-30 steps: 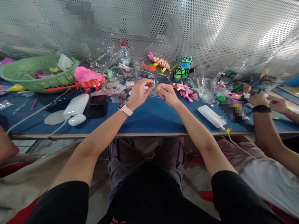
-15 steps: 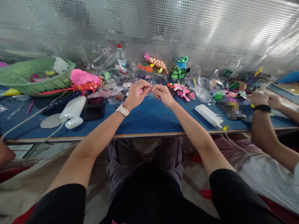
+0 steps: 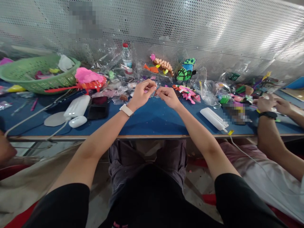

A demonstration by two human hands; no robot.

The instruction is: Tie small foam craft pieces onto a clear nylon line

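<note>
My left hand (image 3: 143, 93) and my right hand (image 3: 169, 97) are raised over the blue table (image 3: 152, 122), fingertips close to each other. Both are closed in a pinch. Something small and dark reddish shows at the right fingertips, too small to name; what the left fingers pinch, if anything, is hidden. Just right of my right hand lies a pink clay figure (image 3: 187, 93) with orange and green bits. Behind my hands stand a spiky brown clay figure (image 3: 163, 65) with a pink head and a green-and-black clay turtle (image 3: 184, 74).
On the left are a green basket (image 3: 35, 85), a pink-and-red clay figure (image 3: 89, 79), a white power bank (image 3: 77, 106), a white earbud case (image 3: 78, 121) and a black phone (image 3: 98, 107). A bottle (image 3: 126, 60) stands behind. Another white device (image 3: 213, 118) lies right, near a co-worker's hands (image 3: 266, 103).
My fingertips have drawn slightly apart, leaving a narrow gap between the hands. The whole view has shifted a little, so the table's things appear slightly further right.
</note>
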